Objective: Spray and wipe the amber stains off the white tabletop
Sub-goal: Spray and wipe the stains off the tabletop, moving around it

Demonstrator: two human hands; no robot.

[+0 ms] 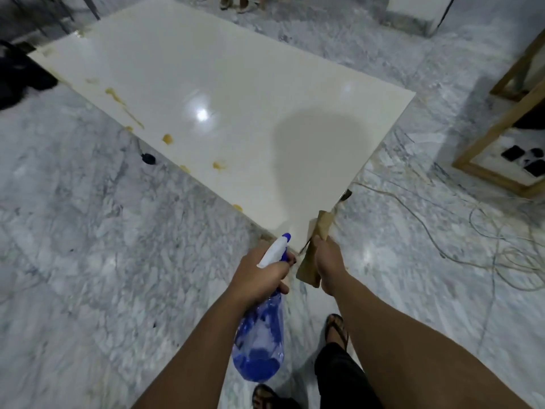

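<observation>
Up at eleven o'clock from your left hand (259, 276), whose grip is closed round the spray bottle (261, 332), the amber stains (219, 165) string along the white surface's (236, 84) left edge. Your right hand (327, 259), clamped on the brown cloth (312, 255), sits farther from them, so I'd lead with the left.

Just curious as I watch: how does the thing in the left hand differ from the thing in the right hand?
The left hand grips a spray bottle: clear blue plastic with a white nozzle, rigid, partly filled with blue liquid. The right hand grips a brown cloth: opaque, soft and folded. The bottle hangs below its hand; the cloth sticks out above and below its hand, by the tabletop corner. Both are held off the table.
</observation>
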